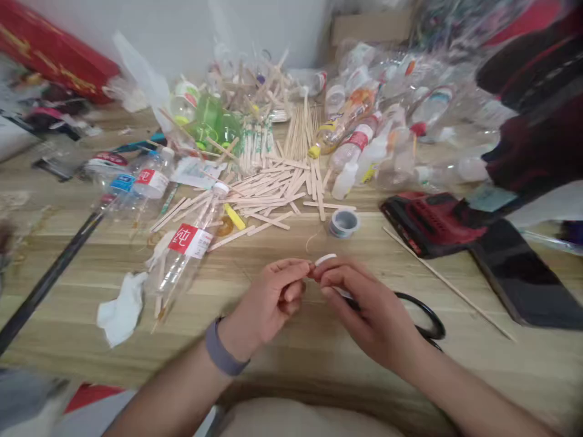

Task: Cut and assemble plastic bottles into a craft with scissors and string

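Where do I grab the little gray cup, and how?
I'd pinch the little gray cup by opposite sides of its round rim, coming from above. It stands open end up, so the rim is easy to reach, and sticks lie close behind it.

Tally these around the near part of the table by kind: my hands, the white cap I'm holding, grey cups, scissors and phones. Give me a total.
Left hand and right hand: 2
White cap: 1
Grey cup: 1
Scissors, partly hidden: 1
Phone: 1
Total: 6
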### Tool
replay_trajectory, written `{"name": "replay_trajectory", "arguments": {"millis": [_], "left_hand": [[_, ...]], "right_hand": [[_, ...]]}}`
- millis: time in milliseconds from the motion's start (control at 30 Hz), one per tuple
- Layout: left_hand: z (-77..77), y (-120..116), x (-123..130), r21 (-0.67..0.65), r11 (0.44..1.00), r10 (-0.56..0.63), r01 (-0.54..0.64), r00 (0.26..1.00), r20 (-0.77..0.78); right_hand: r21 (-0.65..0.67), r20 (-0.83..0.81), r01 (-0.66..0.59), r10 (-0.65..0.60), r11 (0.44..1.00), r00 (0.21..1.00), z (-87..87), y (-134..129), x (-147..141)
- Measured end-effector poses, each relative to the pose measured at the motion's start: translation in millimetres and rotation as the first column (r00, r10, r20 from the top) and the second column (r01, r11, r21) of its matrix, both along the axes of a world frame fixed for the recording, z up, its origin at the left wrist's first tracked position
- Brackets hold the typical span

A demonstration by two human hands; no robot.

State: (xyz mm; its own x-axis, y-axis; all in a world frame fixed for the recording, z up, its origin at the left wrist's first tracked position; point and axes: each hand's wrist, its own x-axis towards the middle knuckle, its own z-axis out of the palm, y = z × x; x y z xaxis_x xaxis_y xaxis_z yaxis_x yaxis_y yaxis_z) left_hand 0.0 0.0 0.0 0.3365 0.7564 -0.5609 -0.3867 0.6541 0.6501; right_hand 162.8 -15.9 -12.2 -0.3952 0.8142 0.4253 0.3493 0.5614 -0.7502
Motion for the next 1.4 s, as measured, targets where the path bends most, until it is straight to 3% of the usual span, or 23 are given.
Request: {"name": "replay_trajectory", "arguments": {"millis": [467,700,800,867,933,1067,1133,1300,1367,1400], "left_hand": [[-5.2,-3,1,0.001,1.000,0.020,-0.020,1.000,0.005],[-10.1,-5,2,0.047,0.997,0.068,-0.066,0.996,-0.056],[-11.8,-7,3,0.142,0.989,0.055,-0.034,0.987,-0.150],[-12.2,-9,4,0.232,0.973,0.072,-0.020,0.973,-0.219],[-11.6,-11,5,0.316,0.948,0.084,0.015,0.951,-0.299],[-7.4,-14,5,0.396,0.903,0.054,0.168,0.870,-0.491],[-4.8,-16,6,0.418,0.879,0.057,0.229,0.820,-0.570],[-3.1,-18,6,0.456,0.840,0.083,0.295,0.760,-0.645],[-4.7,-16,5,0.429,0.864,0.060,0.265,0.790,-0.610],[-5.8,-14,5,0.409,0.881,0.052,0.237,0.811,-0.583]], "right_hand": [[0.030,0.032,0.033,-0.034,0.999,0.999,-1.7,-3,3],[-0.022,0.017,-0.006,0.006,1.000,1.000,-1.2,-2,4],[-0.149,-0.051,-0.009,0.001,0.989,0.999,-1.7,-1,5],[-0.286,-0.116,-0.023,-0.011,0.958,0.993,-1.7,0,5],[-0.446,-0.219,-0.088,-0.013,0.891,0.976,-0.7,2,4],[-0.697,-0.463,-0.285,-0.110,0.658,0.880,2.6,3,2],[-0.738,-0.507,-0.327,-0.165,0.591,0.846,3.1,3,2],[-0.783,-0.511,-0.335,-0.234,0.523,0.827,0.5,2,2],[-0.798,-0.477,-0.289,-0.260,0.529,0.839,0.0,2,3],[-0.794,-0.444,-0.241,-0.260,0.559,0.858,-0.1,2,3]]}}
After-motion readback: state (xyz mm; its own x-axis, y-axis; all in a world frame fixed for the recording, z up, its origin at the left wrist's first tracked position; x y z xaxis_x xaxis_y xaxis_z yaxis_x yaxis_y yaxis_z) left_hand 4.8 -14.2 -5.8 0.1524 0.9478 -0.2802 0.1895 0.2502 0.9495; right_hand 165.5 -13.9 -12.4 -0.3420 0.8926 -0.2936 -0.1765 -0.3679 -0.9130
